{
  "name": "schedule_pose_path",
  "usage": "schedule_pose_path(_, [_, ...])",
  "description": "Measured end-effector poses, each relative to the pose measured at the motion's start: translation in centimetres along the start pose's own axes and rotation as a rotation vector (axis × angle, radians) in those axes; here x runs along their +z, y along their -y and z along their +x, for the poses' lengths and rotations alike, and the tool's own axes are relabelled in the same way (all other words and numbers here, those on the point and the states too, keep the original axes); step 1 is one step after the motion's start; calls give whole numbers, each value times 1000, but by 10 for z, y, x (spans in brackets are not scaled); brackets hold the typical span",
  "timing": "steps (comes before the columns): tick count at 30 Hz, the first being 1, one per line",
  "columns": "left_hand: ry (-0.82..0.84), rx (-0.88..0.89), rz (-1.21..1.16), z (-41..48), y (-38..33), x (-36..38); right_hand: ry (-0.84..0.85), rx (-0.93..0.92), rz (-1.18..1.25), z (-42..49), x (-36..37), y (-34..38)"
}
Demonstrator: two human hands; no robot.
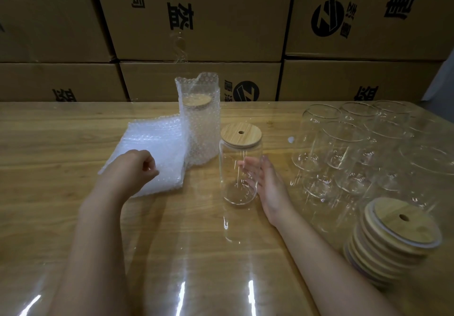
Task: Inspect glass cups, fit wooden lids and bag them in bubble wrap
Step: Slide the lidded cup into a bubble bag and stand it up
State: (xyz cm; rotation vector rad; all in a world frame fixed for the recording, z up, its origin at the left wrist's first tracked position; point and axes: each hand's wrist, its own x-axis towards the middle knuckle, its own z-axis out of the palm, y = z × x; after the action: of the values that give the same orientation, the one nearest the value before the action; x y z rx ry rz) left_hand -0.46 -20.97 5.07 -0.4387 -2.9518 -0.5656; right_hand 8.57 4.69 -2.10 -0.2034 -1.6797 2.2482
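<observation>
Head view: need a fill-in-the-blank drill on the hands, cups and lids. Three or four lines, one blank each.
The left hand pinches the bubble wrap bags, which lie to the ____ of the bagged cup.
The right hand touches the unbagged glass cup, which already carries a wooden ____.
The stack of spare lids sits on the table at the person's near ____.
Missing words: left; lid; right.

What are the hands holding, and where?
Left hand seems to pinch the top of the bubble wrap pile; right hand rests open low against the lidded cup.
</observation>
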Motion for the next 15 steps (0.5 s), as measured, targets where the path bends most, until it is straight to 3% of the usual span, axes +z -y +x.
schedule_pose_path(8, [-192, -15, -246, -8, -10, -23, -5, -2, -8, -1, 0, 1])
schedule_pose_path(12, [-610, 54, -190, -14, -18, -41, -24, 9, 5, -1, 1, 1])
schedule_pose_path(15, [-816, 258, -330, -21, -27, -64, -32, 10, -3, -2, 3, 2])
